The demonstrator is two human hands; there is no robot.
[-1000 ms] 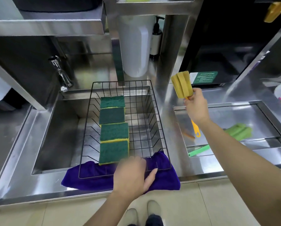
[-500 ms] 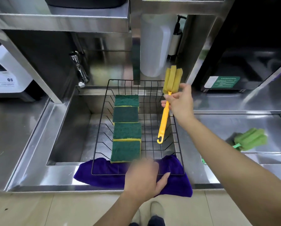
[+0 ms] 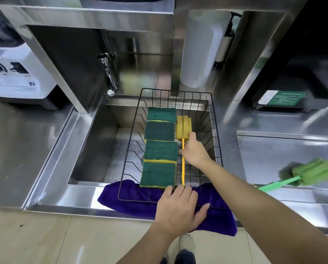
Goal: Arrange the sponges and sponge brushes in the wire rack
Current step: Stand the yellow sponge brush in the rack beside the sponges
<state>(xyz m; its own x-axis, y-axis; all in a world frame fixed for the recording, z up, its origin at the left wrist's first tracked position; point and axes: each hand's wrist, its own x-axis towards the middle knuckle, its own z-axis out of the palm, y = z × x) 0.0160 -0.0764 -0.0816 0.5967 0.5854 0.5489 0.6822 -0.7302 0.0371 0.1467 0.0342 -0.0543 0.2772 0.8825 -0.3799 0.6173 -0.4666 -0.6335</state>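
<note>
A black wire rack [image 3: 214, 119] sits over the sink, its near end on a purple cloth [image 3: 216, 220]. Several green-topped yellow sponges [image 3: 160, 147] lie in a row down its left side. My right hand [image 3: 194, 151] grips the handle of a yellow sponge brush [image 3: 183, 128], which lies lengthwise in the rack right beside the sponges, head at the far end. My left hand [image 3: 178, 208] rests flat on the rack's near edge and the cloth, fingers apart. A green sponge brush [image 3: 311, 173] lies in the tray at the right.
A chrome tap [image 3: 109, 75] stands at the sink's back left. A white container [image 3: 199, 54] and a pump bottle [image 3: 226, 44] stand behind the rack. Steel shelving overhangs the sink. A white appliance [image 3: 14, 71] sits at the far left.
My right hand has brought the yellow sponge brush from over the right counter down into the rack beside the sponges. My left hand stays on the rack's near edge.
</note>
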